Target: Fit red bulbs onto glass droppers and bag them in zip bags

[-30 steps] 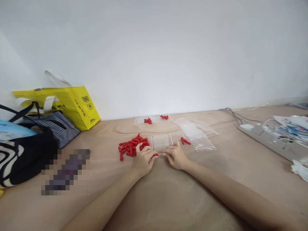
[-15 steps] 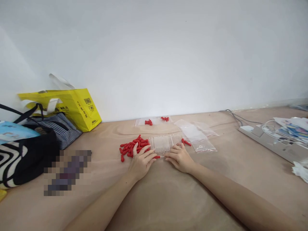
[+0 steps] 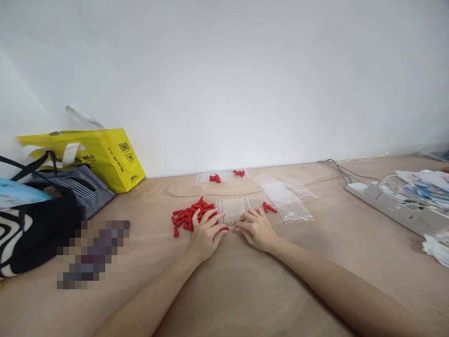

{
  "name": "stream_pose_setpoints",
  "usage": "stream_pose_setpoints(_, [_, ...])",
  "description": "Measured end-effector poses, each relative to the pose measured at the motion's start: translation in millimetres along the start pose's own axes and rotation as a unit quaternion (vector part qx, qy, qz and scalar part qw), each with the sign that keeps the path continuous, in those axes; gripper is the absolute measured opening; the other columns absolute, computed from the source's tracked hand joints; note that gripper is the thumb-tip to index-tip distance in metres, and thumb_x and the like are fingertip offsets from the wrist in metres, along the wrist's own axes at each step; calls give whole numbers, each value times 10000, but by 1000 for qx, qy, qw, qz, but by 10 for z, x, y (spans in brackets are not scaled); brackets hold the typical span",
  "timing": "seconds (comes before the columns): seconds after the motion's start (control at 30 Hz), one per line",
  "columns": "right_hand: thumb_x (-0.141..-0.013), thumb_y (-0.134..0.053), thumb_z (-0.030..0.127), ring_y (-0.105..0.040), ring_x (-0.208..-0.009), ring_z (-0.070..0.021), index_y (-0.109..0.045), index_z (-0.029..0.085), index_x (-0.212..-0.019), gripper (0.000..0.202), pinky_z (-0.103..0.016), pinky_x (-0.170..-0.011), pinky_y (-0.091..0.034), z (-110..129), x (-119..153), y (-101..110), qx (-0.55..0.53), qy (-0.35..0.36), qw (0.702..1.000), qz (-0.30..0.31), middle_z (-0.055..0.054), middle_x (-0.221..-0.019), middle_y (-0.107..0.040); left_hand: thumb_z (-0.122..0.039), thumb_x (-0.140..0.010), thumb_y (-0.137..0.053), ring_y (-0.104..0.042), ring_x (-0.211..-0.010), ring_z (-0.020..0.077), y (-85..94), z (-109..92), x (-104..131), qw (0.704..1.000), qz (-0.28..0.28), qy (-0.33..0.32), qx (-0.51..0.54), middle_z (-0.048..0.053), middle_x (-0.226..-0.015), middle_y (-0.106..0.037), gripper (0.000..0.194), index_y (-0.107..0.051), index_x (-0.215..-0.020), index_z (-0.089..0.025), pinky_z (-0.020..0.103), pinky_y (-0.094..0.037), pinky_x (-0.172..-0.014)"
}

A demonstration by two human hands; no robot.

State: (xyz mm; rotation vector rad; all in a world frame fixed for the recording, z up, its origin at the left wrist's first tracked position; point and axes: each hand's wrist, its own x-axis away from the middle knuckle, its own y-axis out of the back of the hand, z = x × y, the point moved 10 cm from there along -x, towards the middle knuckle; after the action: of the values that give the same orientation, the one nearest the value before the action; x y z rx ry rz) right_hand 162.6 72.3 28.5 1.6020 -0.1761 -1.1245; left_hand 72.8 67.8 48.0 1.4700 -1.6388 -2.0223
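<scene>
My left hand (image 3: 206, 236) is closed in a pinch on a red rubber dropper bulb (image 3: 225, 229), whose end shows past the fingertips. A thin clear glass dropper tube (image 3: 233, 228) runs between that bulb and my right hand (image 3: 258, 231), which pinches its other end. I cannot tell how far the tube sits inside the bulb. Under and beyond my left fingers lies a pile of red bulbs (image 3: 185, 216). A row of clear glass tubes (image 3: 232, 208) lies side by side just beyond both hands. Two loose red bulbs (image 3: 270, 208) rest past my right hand.
Clear zip bags (image 3: 284, 199) lie at the back right; another bag (image 3: 224, 176) with red bulbs is near the wall. Bags, one yellow (image 3: 119, 159), stand left, near a blurred dark item (image 3: 96, 255). A white power strip (image 3: 386, 208) with cables lies right.
My right hand has shifted slightly left, uncovering more of the two loose bulbs. Both hands keep their pinch on the bulb and tube. The whole view has moved a little.
</scene>
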Motion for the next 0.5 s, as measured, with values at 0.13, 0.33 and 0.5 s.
stream_pose_setpoints(0.13, [-792,-460,143,-381,-735,-159,-618,188,-807,166,-300,-632,-202,49,-17,-15,20,16,1000,10,-46,-749,-548,-226,-789,-506,-456,-1065,250,22,-35,3,1000,-6,-10,-2,8,-1084,-607,134,-634,-753,-243,536,-146,-957])
stream_pose_setpoints(0.33, [-814,-440,187,-368,-716,-157,-602,166,-752,175,-297,-626,-208,85,-15,-67,-8,27,999,16,-39,-699,-530,-205,-791,-484,-394,-1125,251,7,-71,32,999,-6,-31,0,4,-1175,-546,153,-629,-751,-232,515,-167,-974])
stream_pose_setpoints(0.5, [-807,-455,188,-382,-710,-154,-605,171,-751,161,-296,-621,-207,93,-21,-92,-11,27,999,24,-30,-682,-534,-201,-768,-514,-375,-1136,260,6,-69,24,1000,-3,-27,0,-2,-1176,-544,134,-637,-732,-241,516,-171,-975])
